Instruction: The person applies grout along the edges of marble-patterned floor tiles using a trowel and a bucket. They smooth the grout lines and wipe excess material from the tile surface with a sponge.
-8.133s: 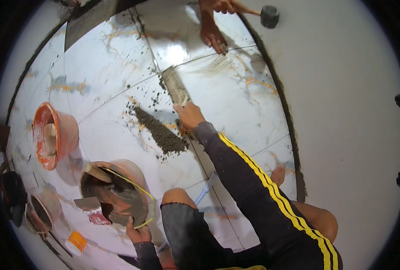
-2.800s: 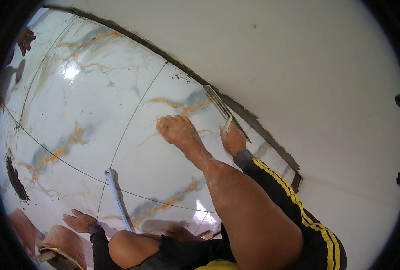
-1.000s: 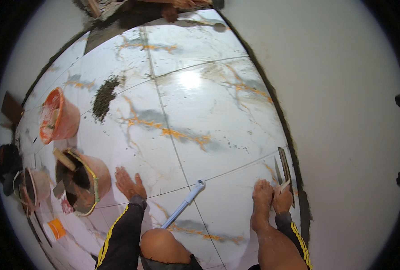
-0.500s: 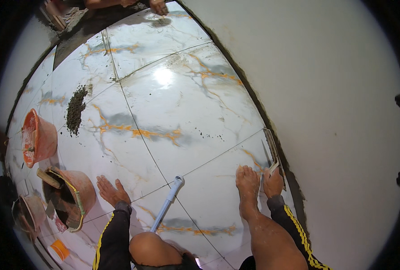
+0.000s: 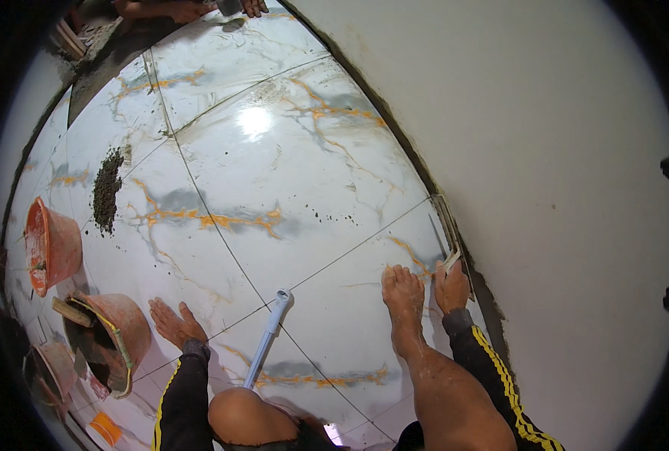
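My right hand [image 5: 452, 287] is closed on the pale handle of a trowel [image 5: 445, 223], which stands on edge along the foot of the wall. Its long, narrow blade is seen nearly edge-on beside the dark gap. Flat on the marbled floor tiles [image 5: 221, 173], my left hand [image 5: 178, 323] has its fingers stretched out and holds nothing. A light blue pole [image 5: 269, 334] with a hollow round end lies between my hands, its lower part hidden by my knee. My bare foot [image 5: 403, 297] rests right beside my right hand.
To the left stand an orange bucket [image 5: 62, 244], a mortar-stained bucket [image 5: 127, 319], another bucket [image 5: 57, 367] and an orange-and-white cup [image 5: 104, 428]. Mortar crumbs [image 5: 107, 192] lie beyond. A plain wall [image 5: 567, 225] borders the right. Another person's hands [image 5: 188, 10] work at the far edge.
The view has shifted slightly, so the floor appears further left and up. Both my hands keep nearly the same places on the tiles. The other person's hands have moved, and a grey object shows between them.
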Motion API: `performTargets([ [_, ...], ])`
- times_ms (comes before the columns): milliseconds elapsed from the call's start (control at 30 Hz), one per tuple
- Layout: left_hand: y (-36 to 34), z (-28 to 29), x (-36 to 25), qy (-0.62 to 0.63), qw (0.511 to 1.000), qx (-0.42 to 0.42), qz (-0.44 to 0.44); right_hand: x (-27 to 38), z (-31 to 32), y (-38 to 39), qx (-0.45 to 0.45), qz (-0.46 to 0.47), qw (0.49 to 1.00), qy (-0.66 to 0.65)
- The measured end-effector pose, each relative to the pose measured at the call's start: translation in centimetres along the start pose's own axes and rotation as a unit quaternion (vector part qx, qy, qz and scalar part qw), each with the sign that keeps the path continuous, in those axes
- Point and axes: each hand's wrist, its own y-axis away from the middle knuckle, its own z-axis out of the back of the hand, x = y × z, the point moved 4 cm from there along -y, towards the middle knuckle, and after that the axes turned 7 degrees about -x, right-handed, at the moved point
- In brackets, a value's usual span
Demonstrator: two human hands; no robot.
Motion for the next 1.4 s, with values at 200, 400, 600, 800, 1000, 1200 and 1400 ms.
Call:
performTargets([
  [200, 0.2, -0.8, 0.8, -0.008, 1.000, -0.019, -0.008, 0.0, 0.0, 0.1, 0.006, -0.023, 1.000, -0.019],
  [400, -0.2, -1.5, 1.2, -0.017, 0.998, -0.047, -0.045, 0.9, 0.6, -0.6, 0.032, -0.086, 0.995, 0.023],
  [600, 0.5, -1.1, 0.4, -0.044, 0.991, -0.103, -0.073, 7.2, -1.6, 1.8, 0.560, 0.079, 0.791, -0.231],
  [800, 0.6, -1.0, 0.0, -0.042, 0.989, -0.117, -0.078, 6.7, -1.6, -6.4, 0.163, 0.004, 0.986, 0.031],
  [1000, 0.4, -0.8, -0.1, -0.008, 0.996, -0.081, -0.047, 11.1, -3.8, -3.9, 0.681, 0.134, 0.719, -0.045],
  [1200, 0.0, -1.0, 0.9, -0.002, 0.998, -0.058, -0.039, 9.6, -2.2, -9.3, 0.210, 0.044, 0.977, 0.014],
  [1400, -0.2, -1.2, 0.8, -0.018, 0.999, -0.020, -0.024, 10.9, -5.5, -13.3, 0.040, 0.078, 0.996, -0.017],
])
